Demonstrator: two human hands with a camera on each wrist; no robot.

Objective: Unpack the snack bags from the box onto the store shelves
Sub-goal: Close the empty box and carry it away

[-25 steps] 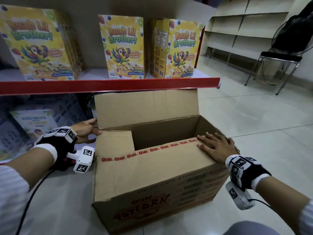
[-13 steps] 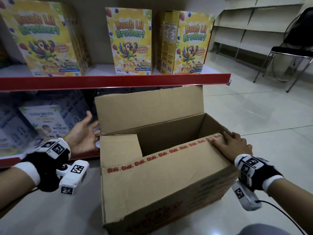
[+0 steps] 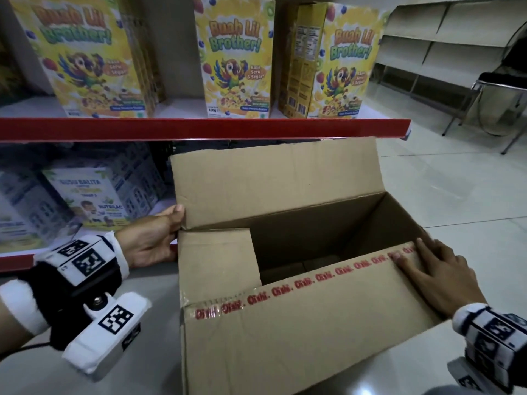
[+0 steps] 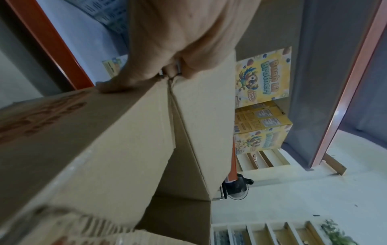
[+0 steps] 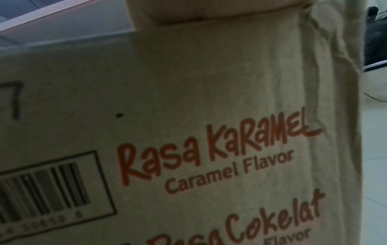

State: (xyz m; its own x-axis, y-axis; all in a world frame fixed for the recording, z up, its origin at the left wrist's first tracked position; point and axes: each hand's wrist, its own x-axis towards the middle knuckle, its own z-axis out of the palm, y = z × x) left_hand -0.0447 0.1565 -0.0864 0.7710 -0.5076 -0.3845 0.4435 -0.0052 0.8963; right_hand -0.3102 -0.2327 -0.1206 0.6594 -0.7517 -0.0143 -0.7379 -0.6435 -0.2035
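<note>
The brown corrugated cardboard box (image 3: 299,323) sits on the pale floor at six o'clock of the red-edged store shelf (image 3: 199,129), its long axis running from eight toward two o'clock and its mouth facing up. The far flap stands upright; the near flap, sealed with tape printed "Oishi" in red, folds toward the person. The side reads "Rasa Karamel, Caramel Flavor" (image 5: 209,149) and "Rasa Cokelat". What lies inside is too dark to tell. The left hand (image 3: 151,240) grips the box's nine o'clock corner, thumb on the outer wall. The right hand (image 3: 439,277) lies flat, fingers straight, on the near flap at three o'clock. Yellow "Buah Lil Brother!" cereal boxes (image 3: 233,58) stand on the shelf above.
</note>
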